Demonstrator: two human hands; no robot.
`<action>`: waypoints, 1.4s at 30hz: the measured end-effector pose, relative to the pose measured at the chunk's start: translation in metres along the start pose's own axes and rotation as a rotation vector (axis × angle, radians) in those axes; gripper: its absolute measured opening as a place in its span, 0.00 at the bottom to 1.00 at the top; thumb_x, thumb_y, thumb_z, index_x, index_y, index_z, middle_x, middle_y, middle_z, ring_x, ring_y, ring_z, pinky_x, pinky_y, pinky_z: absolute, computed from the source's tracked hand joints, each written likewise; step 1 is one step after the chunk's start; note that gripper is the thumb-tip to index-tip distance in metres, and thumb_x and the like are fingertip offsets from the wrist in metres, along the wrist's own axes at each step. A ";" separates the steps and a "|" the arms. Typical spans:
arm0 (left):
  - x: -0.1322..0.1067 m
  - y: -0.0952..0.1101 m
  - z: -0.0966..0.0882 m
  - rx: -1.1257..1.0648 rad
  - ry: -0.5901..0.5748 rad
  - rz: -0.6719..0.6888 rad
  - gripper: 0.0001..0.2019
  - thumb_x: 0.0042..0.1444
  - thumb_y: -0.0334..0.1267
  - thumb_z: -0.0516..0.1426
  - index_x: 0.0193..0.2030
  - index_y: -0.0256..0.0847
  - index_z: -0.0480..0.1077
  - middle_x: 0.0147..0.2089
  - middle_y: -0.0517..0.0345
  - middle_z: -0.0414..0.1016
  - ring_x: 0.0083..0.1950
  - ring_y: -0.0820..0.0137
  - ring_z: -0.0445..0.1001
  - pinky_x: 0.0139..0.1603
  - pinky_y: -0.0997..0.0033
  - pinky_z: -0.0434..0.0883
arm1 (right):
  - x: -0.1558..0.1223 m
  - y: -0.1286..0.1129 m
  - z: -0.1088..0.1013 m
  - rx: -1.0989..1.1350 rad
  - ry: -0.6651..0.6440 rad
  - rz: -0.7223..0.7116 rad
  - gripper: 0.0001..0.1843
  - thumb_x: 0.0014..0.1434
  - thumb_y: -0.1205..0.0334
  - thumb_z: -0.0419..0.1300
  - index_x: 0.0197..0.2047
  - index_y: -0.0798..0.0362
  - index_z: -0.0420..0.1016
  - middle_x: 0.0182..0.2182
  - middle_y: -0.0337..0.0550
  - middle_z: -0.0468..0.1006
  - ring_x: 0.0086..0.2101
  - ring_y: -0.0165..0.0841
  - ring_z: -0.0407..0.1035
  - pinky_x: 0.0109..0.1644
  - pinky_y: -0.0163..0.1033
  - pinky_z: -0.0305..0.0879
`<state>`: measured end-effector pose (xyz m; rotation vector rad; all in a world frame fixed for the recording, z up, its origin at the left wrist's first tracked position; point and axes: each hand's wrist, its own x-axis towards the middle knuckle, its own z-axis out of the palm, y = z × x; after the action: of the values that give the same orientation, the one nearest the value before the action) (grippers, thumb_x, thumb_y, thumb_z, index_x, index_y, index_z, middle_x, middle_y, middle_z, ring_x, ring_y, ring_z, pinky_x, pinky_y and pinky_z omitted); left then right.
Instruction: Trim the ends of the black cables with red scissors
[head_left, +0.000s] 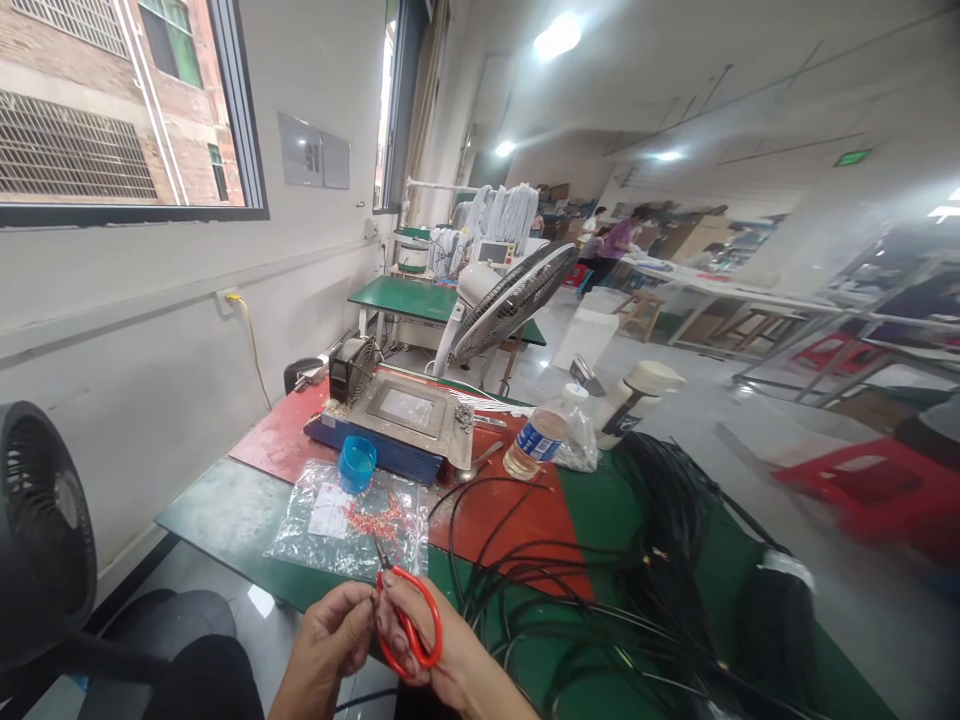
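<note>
My right hand (442,655) grips red-handled scissors (409,615), fingers through the loops, blades pointing up and left. My left hand (330,640) is pinched closed right beside the scissor tips, holding something too small to make out, probably a cable end. Both hands hover over the near edge of the green table (225,510). A tangle of black cables (622,590) lies just to the right. In front of the hands lies a clear plastic bag (352,520) with small red pieces (375,520) spread on it.
A blue cup (357,463) stands by a metal machine (401,415) on a red mat (285,435). A water bottle (544,435) lies tipped beside it. A black fan (41,540) stands at the left, a white fan (510,300) behind. People work at far tables.
</note>
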<state>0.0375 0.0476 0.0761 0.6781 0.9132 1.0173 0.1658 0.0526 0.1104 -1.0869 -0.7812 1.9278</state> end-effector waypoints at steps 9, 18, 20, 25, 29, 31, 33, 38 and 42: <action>-0.005 0.008 0.005 -0.003 -0.035 -0.021 0.13 0.46 0.46 0.61 0.27 0.36 0.72 0.19 0.58 0.70 0.17 0.82 0.50 0.21 0.73 0.40 | -0.001 0.004 0.000 -0.125 -0.016 -0.106 0.27 0.46 0.41 0.63 0.16 0.59 0.66 0.07 0.32 0.60 0.08 0.20 0.53 0.10 0.26 0.45; -0.008 0.014 0.009 0.077 -0.144 -0.005 0.14 0.49 0.46 0.58 0.24 0.36 0.71 0.19 0.57 0.70 0.18 0.82 0.47 0.21 0.72 0.41 | -0.004 0.001 -0.003 -0.092 -0.027 0.005 0.31 0.48 0.37 0.58 0.14 0.58 0.67 0.06 0.32 0.58 0.07 0.21 0.50 0.07 0.26 0.41; -0.009 0.017 0.010 0.099 -0.163 0.004 0.14 0.49 0.46 0.58 0.24 0.36 0.72 0.18 0.59 0.68 0.18 0.82 0.44 0.21 0.72 0.41 | -0.004 0.000 -0.004 -0.097 -0.043 0.012 0.29 0.47 0.40 0.60 0.14 0.59 0.68 0.05 0.33 0.58 0.06 0.20 0.50 0.07 0.26 0.40; -0.009 0.017 0.011 0.123 -0.190 0.075 0.14 0.49 0.46 0.58 0.23 0.36 0.72 0.22 0.56 0.69 0.21 0.77 0.57 0.22 0.72 0.49 | -0.004 0.003 -0.005 0.003 -0.007 0.088 0.25 0.49 0.46 0.59 0.13 0.58 0.66 0.06 0.32 0.58 0.07 0.19 0.49 0.08 0.25 0.39; -0.005 0.009 0.005 0.105 -0.155 0.054 0.13 0.49 0.45 0.58 0.24 0.37 0.72 0.23 0.60 0.64 0.21 0.78 0.57 0.22 0.73 0.49 | -0.003 0.007 -0.004 0.083 -0.001 0.106 0.24 0.47 0.45 0.60 0.16 0.57 0.66 0.07 0.31 0.59 0.07 0.19 0.49 0.08 0.25 0.39; -0.002 0.005 0.001 0.093 -0.157 0.038 0.13 0.50 0.46 0.58 0.25 0.37 0.70 0.21 0.63 0.62 0.19 0.81 0.50 0.21 0.72 0.44 | -0.003 0.008 -0.003 0.087 0.003 0.068 0.25 0.46 0.42 0.60 0.17 0.58 0.67 0.07 0.31 0.59 0.06 0.19 0.50 0.08 0.25 0.40; 0.000 0.002 -0.002 0.110 -0.154 0.038 0.13 0.50 0.46 0.57 0.24 0.37 0.69 0.19 0.64 0.60 0.18 0.81 0.46 0.20 0.71 0.41 | -0.003 0.008 -0.003 0.077 0.000 0.023 0.27 0.46 0.40 0.60 0.17 0.59 0.68 0.07 0.31 0.59 0.06 0.20 0.51 0.08 0.25 0.42; 0.002 0.000 -0.007 0.199 -0.167 0.053 0.13 0.52 0.46 0.56 0.25 0.37 0.70 0.20 0.65 0.57 0.20 0.81 0.46 0.21 0.71 0.42 | -0.003 0.007 -0.005 0.026 -0.020 -0.009 0.26 0.47 0.43 0.61 0.15 0.59 0.69 0.06 0.32 0.60 0.07 0.20 0.53 0.08 0.25 0.43; 0.000 0.008 -0.008 0.239 -0.241 0.064 0.12 0.53 0.43 0.55 0.27 0.37 0.72 0.24 0.63 0.59 0.21 0.80 0.48 0.22 0.70 0.43 | -0.005 0.004 -0.008 0.037 -0.046 0.078 0.22 0.44 0.48 0.62 0.14 0.59 0.68 0.07 0.33 0.61 0.06 0.19 0.51 0.07 0.25 0.41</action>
<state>0.0269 0.0512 0.0794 1.0135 0.8115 0.8670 0.1732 0.0472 0.1056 -1.0680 -0.7349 2.0317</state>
